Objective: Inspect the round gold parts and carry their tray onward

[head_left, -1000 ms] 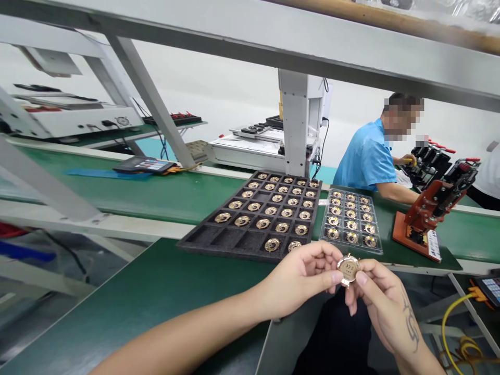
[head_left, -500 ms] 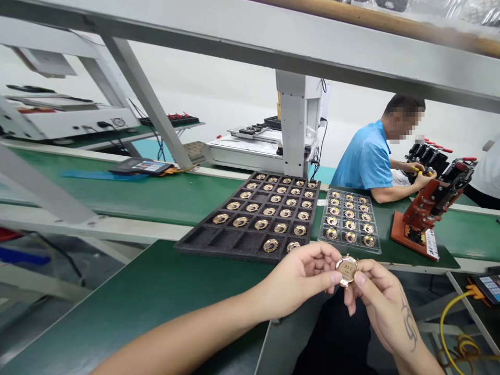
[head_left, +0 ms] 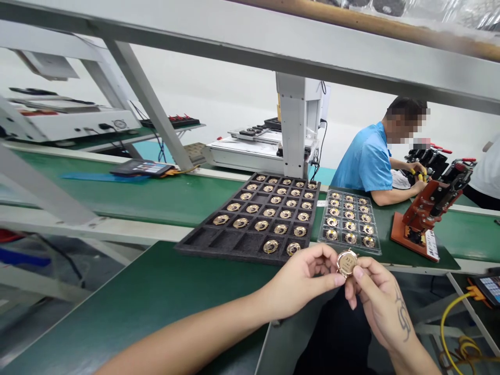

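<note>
Watch case [head_left: 346, 261], gold-toned, engraved back showing: beyond the tabletop [head_left: 179, 286]'s right edge, pinched between left hand [head_left: 302, 281] and right hand [head_left: 380, 304]; slightly raised and turned since half a second ago, suggesting in-hand adjustment. Farther: black foam tray [head_left: 230, 254], tabletop's far edge; clear plastic tray [head_left: 341, 219], alongside.

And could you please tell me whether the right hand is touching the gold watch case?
Touching: in the head view, the right hand has its thumb tip laid over the edge of the gold watch case.
</note>
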The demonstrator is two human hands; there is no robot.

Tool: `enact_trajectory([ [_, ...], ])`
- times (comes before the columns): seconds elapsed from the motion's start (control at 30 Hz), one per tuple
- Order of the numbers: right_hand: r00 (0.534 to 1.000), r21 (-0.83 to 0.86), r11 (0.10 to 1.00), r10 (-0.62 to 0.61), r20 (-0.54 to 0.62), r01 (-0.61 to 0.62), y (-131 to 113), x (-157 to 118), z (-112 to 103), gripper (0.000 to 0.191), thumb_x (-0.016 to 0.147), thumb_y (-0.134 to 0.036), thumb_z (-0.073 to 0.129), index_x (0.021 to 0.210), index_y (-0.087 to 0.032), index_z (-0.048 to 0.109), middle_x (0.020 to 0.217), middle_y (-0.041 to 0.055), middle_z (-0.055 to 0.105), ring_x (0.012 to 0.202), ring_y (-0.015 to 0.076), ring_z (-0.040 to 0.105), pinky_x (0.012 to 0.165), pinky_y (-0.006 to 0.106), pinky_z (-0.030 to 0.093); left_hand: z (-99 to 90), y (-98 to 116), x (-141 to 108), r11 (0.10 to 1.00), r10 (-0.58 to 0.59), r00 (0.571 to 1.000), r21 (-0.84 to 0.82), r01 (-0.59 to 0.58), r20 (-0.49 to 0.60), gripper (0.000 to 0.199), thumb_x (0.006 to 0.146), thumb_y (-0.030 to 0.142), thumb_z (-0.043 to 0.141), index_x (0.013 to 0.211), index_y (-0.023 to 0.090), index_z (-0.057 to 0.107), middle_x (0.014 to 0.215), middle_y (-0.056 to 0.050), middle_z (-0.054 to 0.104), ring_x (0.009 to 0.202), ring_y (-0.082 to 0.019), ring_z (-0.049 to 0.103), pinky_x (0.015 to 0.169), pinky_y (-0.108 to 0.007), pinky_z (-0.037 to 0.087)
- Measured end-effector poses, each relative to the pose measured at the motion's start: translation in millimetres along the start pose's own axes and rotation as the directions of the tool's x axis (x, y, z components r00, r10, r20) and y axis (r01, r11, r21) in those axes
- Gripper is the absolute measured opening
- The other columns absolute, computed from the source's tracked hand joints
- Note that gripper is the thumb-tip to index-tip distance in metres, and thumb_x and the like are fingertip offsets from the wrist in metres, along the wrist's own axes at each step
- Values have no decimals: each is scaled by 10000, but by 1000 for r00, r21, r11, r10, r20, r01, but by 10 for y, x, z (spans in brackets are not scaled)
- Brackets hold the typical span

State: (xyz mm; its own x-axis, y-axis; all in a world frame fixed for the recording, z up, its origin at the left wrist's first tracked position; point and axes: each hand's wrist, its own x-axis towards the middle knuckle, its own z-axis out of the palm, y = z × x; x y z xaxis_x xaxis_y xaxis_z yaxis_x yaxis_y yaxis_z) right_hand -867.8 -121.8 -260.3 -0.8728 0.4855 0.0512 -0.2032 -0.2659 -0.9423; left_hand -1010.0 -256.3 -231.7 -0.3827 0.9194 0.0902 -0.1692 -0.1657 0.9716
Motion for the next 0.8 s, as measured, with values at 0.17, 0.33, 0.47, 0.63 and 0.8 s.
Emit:
enact_trajectory([
  [0.17, 1000, -3, 1000, 28, -5, -28, 73, -3, -16, 300, 966, -497, 764, 999, -199, 746, 698, 7, 671, 605, 114, 562, 569, 226, 472, 23, -51, 9, 1000, -5, 1000, -16, 5, -17, 420, 801, 439, 922, 906, 166, 621, 902, 5, 645, 848, -123, 613, 857, -306, 489],
  [0.33, 995, 61, 993, 96, 5, -96, 93, -3, -43, 298, 947, -491, 779, 962, -195, 750, 743, 23, 644, 635, 116, 532, 572, 226, 475, -49, -48, 8, 990, 86, 996, 115, -87, 16, 429, 778, 407, 940, 975, 187, 629, 1001, -24, 671, 914, -157, 641, 853, -314, 505],
  [0.47, 990, 72, 987, 143, 20, -144, 85, 8, -55, 358, 898, -530, 820, 923, -177, 769, 779, 36, 632, 594, 102, 480, 528, 230, 442, -203, 45, 34, 880, 212, 967, 403, -252, 141, 535, 826, 325, 901, 1291, 238, 649, 1322, -112, 691, 1183, -236, 679, 969, -365, 558],
  [0.63, 978, 103, 975, 189, 88, -198, 149, 23, -29, 403, 871, -561, 833, 835, -169, 744, 774, 52, 655, 534, 98, 447, 472, 250, 394, -259, 127, 53, 743, 258, 905, 530, -410, 339, 216, 1055, 317, 597, 1087, 243, 798, 1334, -121, 765, 1257, -246, 721, 1115, -399, 543],
  [0.8, 964, 49, 973, 216, 154, -226, 403, -18, -174, 516, 891, -664, 765, 1062, -178, 782, 891, 123, 749, 619, 174, 603, 526, 307, 491, -497, 134, 161, 733, 213, 944, 597, -325, 252, 197, 1001, 381, 696, 1057, 222, 798, 1085, -96, 831, 1050, -230, 785, 972, -343, 590],
])
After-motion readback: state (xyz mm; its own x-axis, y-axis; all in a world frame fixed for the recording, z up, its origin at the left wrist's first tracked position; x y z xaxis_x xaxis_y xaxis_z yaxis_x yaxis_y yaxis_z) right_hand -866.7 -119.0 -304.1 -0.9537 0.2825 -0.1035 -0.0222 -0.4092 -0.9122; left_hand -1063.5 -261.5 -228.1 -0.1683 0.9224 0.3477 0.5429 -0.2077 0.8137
